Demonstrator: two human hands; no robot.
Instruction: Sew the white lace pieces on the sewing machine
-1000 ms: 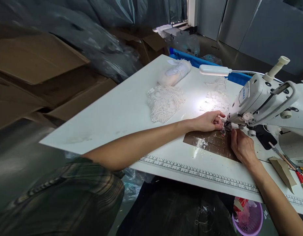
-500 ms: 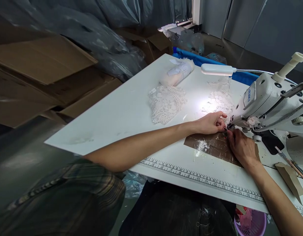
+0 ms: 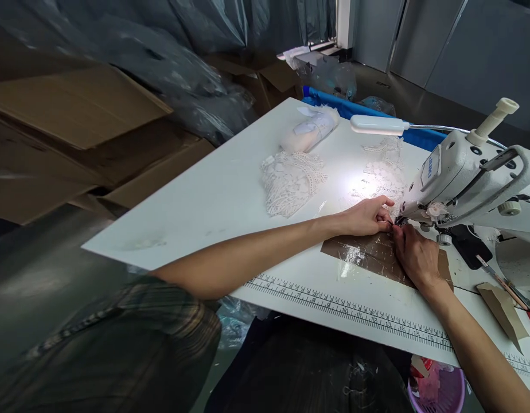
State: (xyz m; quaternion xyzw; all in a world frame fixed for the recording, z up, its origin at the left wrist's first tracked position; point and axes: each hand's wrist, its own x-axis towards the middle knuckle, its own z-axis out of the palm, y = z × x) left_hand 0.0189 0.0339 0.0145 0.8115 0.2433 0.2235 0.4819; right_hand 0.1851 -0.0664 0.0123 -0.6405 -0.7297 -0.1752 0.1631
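Note:
At the front of the white sewing machine (image 3: 458,172), my left hand (image 3: 369,217) is closed, with thumb and fingers pinched together beside the needle area. My right hand (image 3: 416,255) is also closed, its fingertips meeting those of the left just below the presser foot. Something small and dark shows between the fingertips, too tiny to name. White lace (image 3: 383,175) lies under the lamp glow behind my left hand and reaches toward the needle. Beneath both hands is a shiny brown sheet (image 3: 363,252) on the table.
A lace piece (image 3: 291,183) and a wrapped bundle (image 3: 312,129) lie on the white table (image 3: 196,212). A lamp (image 3: 377,124) hangs over the lace. At right are a black phone-like object (image 3: 471,249), brown card (image 3: 501,310) and pencil-like tools. Cardboard boxes (image 3: 76,103) stand left.
My right hand has shifted slightly left, its fingertips now closer against the left hand's. The view has turned a little, and the left hand stays almost in place.

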